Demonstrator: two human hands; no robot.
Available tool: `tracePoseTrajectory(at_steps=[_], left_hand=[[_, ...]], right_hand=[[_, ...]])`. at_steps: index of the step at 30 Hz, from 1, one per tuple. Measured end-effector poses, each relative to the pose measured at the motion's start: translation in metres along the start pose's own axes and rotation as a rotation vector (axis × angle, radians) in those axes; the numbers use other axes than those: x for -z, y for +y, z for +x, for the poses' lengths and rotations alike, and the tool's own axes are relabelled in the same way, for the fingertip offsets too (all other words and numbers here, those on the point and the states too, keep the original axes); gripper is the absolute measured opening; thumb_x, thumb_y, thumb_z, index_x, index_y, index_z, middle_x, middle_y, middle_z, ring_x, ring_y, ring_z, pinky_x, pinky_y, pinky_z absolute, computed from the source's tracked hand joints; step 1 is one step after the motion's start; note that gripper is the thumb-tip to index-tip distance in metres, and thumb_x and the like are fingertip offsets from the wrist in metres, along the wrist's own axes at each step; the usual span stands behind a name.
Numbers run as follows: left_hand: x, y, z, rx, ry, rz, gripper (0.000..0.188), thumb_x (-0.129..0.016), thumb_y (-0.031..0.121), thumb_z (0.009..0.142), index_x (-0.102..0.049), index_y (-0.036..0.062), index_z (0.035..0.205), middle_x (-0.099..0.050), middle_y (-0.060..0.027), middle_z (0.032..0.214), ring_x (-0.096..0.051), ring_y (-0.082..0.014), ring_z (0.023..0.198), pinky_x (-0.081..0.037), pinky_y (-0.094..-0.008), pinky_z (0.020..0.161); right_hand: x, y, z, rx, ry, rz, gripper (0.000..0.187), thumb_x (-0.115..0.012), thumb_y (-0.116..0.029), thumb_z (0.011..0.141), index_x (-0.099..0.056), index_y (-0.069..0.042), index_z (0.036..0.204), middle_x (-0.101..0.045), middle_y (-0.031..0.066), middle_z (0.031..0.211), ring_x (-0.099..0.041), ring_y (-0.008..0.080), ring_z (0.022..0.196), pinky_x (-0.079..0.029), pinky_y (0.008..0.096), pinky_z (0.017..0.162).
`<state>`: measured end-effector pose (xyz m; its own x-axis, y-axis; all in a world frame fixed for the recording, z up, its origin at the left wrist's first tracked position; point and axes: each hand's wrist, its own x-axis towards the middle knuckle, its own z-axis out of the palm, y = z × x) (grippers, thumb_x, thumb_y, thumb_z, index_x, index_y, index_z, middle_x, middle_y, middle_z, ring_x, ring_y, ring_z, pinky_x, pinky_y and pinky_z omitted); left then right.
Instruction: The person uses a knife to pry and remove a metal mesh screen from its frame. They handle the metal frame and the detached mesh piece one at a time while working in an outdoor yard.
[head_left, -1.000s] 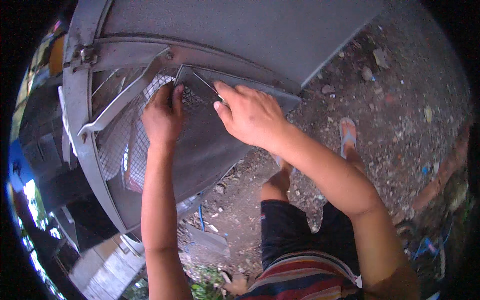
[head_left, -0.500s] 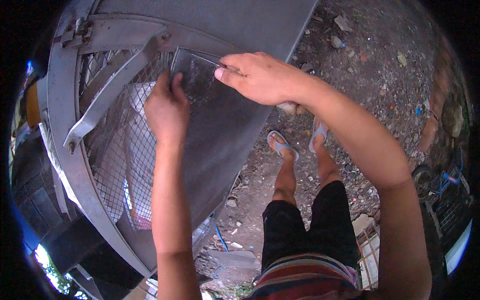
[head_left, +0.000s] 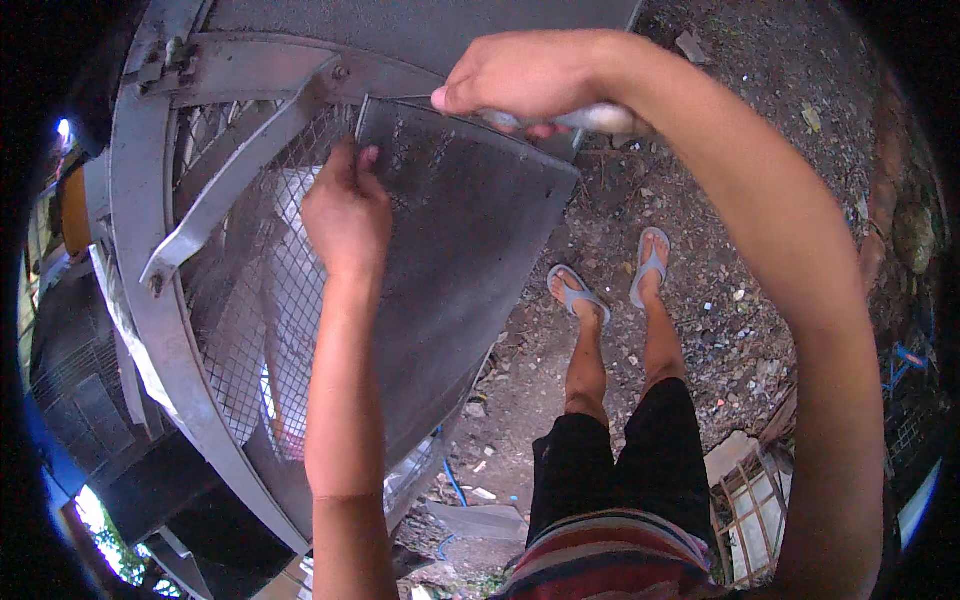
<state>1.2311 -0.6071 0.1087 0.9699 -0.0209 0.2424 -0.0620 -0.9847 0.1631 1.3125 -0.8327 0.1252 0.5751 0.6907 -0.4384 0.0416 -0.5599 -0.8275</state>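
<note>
A dark fine-mesh sheet (head_left: 460, 250) leans against a grey curved metal frame (head_left: 135, 230) with coarser wire mesh (head_left: 245, 310) behind it. My left hand (head_left: 345, 210) pinches the sheet's upper left edge, thumb and fingers closed on it. At the sheet's top edge, my right hand (head_left: 520, 75) is closed around a pale-handled tool (head_left: 600, 118). The tool's working end is hidden under the fingers, so its kind is unclear.
A flat grey diagonal bar (head_left: 230, 185) crosses the frame left of my left hand. My feet in grey flip-flops (head_left: 578, 292) stand on dirt littered with stones and scraps. A blue cable (head_left: 452, 482) and a small grid-like frame (head_left: 750, 500) lie on the ground.
My right hand has slid right along the sheet's top edge, and the pale handle now shows in it. The left hand stays on the sheet's left edge. The view has tilted down to my legs.
</note>
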Motion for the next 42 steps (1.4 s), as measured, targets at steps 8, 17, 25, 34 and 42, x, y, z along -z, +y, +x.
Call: tracePoseTrajectory(at_steps=[8, 17, 25, 34, 42], left_hand=[[-0.004, -0.004, -0.002, 0.047, -0.016, -0.113, 0.024, -0.056, 0.02, 0.092, -0.066, 0.0009, 0.101, -0.065, -0.024, 0.079, -0.064, -0.0409, 0.074, -0.049, -0.046, 0.064], [0.002, -0.003, 0.001, 0.102, -0.108, -0.199, 0.027, -0.054, 0.019, 0.092, -0.066, -0.0026, 0.103, -0.066, -0.0243, 0.077, -0.066, -0.0396, 0.073, -0.05, -0.0432, 0.065], [-0.001, -0.011, -0.002, 0.064, -0.049, -0.196, 0.026, -0.055, 0.019, 0.092, -0.067, -0.0011, 0.103, -0.066, -0.0251, 0.079, -0.066, -0.04, 0.078, -0.05, -0.0434, 0.07], [-0.002, -0.007, -0.002, 0.074, -0.041, -0.168, 0.026, -0.055, 0.019, 0.091, -0.067, -0.0002, 0.104, -0.065, -0.0238, 0.073, -0.066, -0.0381, 0.07, -0.05, -0.0433, 0.065], [0.0, -0.004, -0.001, 0.019, -0.014, -0.152, 0.026, -0.055, 0.019, 0.091, -0.067, -0.0005, 0.103, -0.064, -0.0234, 0.07, -0.066, -0.0376, 0.068, -0.05, -0.0431, 0.064]], right_hand=[[-0.165, -0.027, 0.031, -0.073, 0.882, 0.512, 0.032, -0.049, -0.029, 0.095, -0.056, 0.0, 0.105, -0.064, 0.0244, 0.089, -0.061, 0.0449, 0.089, -0.047, 0.0522, 0.077], [-0.208, -0.047, 0.097, -0.125, 1.338, 0.802, 0.032, -0.051, -0.027, 0.095, -0.046, -0.002, 0.113, -0.063, 0.0238, 0.087, -0.061, 0.047, 0.079, -0.047, 0.0524, 0.064], [-0.211, -0.011, 0.03, 0.088, 0.964, 0.711, 0.04, -0.049, -0.033, 0.097, -0.049, 0.002, 0.115, -0.064, 0.0253, 0.086, -0.063, 0.0452, 0.086, -0.049, 0.0499, 0.072], [-0.142, 0.007, 0.01, 0.021, 0.663, 0.522, 0.04, -0.048, -0.036, 0.096, -0.06, 0.003, 0.097, -0.064, 0.0269, 0.087, -0.063, 0.0434, 0.09, -0.048, 0.0481, 0.076], [-0.146, 0.011, 0.018, 0.096, 0.726, 0.467, 0.039, -0.046, -0.037, 0.098, -0.055, 0.0, 0.09, -0.057, 0.0139, 0.069, -0.057, 0.0288, 0.064, -0.045, 0.0411, 0.063]])
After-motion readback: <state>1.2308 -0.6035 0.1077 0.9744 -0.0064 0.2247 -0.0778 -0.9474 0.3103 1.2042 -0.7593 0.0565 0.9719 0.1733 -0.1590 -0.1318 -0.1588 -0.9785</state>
